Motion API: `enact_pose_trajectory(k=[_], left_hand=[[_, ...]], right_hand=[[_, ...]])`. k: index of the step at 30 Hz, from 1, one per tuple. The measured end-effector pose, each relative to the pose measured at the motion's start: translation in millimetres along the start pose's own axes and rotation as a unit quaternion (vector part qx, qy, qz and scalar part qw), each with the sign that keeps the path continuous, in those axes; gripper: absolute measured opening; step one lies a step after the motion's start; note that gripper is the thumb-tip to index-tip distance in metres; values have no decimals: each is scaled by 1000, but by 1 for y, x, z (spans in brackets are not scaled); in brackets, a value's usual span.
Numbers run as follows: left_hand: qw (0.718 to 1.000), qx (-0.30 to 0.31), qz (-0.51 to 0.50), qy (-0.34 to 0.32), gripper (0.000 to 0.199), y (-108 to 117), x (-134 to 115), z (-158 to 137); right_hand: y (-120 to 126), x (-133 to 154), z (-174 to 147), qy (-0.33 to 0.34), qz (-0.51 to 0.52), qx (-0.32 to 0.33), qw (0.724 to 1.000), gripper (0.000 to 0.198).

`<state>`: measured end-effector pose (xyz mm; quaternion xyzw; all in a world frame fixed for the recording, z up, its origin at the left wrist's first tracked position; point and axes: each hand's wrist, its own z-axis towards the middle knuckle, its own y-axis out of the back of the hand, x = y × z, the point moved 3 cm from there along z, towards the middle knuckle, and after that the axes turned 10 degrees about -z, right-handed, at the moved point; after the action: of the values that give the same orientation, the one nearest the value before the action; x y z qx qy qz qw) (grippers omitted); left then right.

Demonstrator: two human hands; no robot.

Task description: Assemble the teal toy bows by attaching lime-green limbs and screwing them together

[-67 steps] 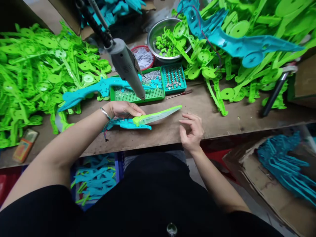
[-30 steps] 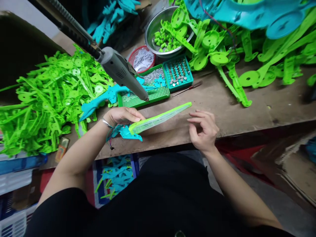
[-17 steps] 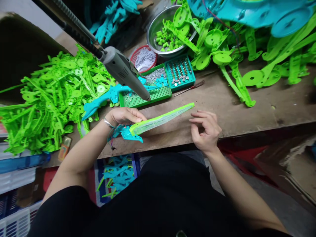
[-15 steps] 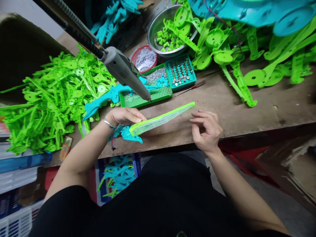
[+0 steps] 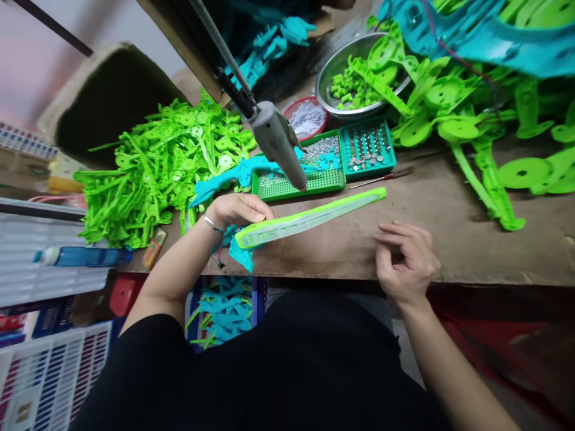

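My left hand (image 5: 242,209) is closed round the near end of a long plastic toy blade (image 5: 309,220), bright green along its upper edge and whitish, see-through on its side. The blade points to the right, slightly raised. A turquoise plastic part (image 5: 242,254) with thin wires hangs below its near end, partly hidden by the hand and blade. My right hand (image 5: 406,260) is off to the right, below the blade's tip and apart from it. Its fingers are loosely bent, with the thumb close to the index finger, and nothing shows in them.
An electric screwdriver (image 5: 281,143) hangs above a green tray (image 5: 300,187) of screws. Beside it are a teal tray (image 5: 393,157), a screwdriver (image 5: 381,178), a red basket (image 5: 324,127) and a metal bowl (image 5: 324,99). Green parts are heaped left (image 5: 157,173) and right (image 5: 453,129).
The view has swung left, so the bench appears shifted right. The blade stays in my left hand, its turquoise part now more hidden. My right hand is slightly farther below the blade's tip.
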<state>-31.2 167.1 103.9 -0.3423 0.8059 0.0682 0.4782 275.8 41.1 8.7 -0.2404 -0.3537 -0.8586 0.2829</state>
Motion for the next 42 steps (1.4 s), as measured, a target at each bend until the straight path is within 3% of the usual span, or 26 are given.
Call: enact_pose_trajectory(k=[9, 15, 18, 24, 29, 32, 36, 39, 42], left_hand=[[1000, 9, 27, -4, 38, 3, 4, 3], [989, 114, 73, 53, 47, -14, 16, 29], [981, 136, 135, 26, 48, -22, 25, 48], [962, 97, 254, -37, 45, -24, 40, 63], [940, 81, 317, -93, 37, -25, 43, 64], [930, 55, 345, -119, 34, -26, 43, 67], [921, -5, 372, -113, 33, -28, 45, 66], [914, -86, 379, -115, 33, -29, 46, 54], [890, -198, 378, -161, 30, -34, 51, 34]], right_hand=[[-1, 1, -1, 1, -3, -6, 1000, 18], [0, 1, 0, -7, -14, 2, 1000, 15], [-1, 1, 0, 1, -13, 6, 1000, 16], [0, 6, 3, 3, -21, 30, 999, 15], [-3, -8, 57, 1, -75, 104, 992, 15], [-20, -30, 100, 45, -171, 216, 960, 22], [-45, -51, 124, 139, -293, 337, 884, 30], [-49, -53, 122, 198, -360, 367, 835, 31], [-45, -52, 118, 235, -391, 373, 808, 28]])
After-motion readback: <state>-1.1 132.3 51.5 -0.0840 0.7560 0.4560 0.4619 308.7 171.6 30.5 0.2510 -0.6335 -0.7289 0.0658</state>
